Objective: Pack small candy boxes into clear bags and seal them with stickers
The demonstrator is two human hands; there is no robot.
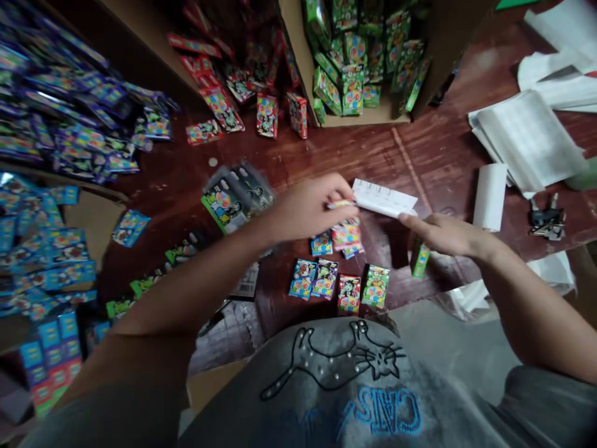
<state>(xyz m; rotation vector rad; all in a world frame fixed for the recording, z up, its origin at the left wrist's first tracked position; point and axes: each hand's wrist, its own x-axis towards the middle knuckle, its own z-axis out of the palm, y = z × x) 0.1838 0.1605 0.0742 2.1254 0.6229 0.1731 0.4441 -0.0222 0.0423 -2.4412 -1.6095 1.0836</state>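
My left hand (312, 205) is closed, with a small, motion-blurred colourful card box (346, 234) at its thumb and fingers. Its fingertips meet the left end of a folded white paper sheet (385, 198) with printing on it. At the sheet's right end, the fingers of my right hand (441, 233) pinch the lower corner. A narrow green box (421, 260) shows just under my right hand. Below the hands lie a blue box (303, 278), a purple box (325, 278), a red box (349, 294) and a green-and-white box (375, 286).
Cartons hold green boxes (353, 87) and red boxes (267, 115) at the back. Purple packs (84, 106) and blue packs (51, 249) are heaped at left. Clear plastic trays (240, 196) lie beyond my left forearm. White sheets (532, 137), a paper roll (490, 198) and keys (548, 219) lie right.
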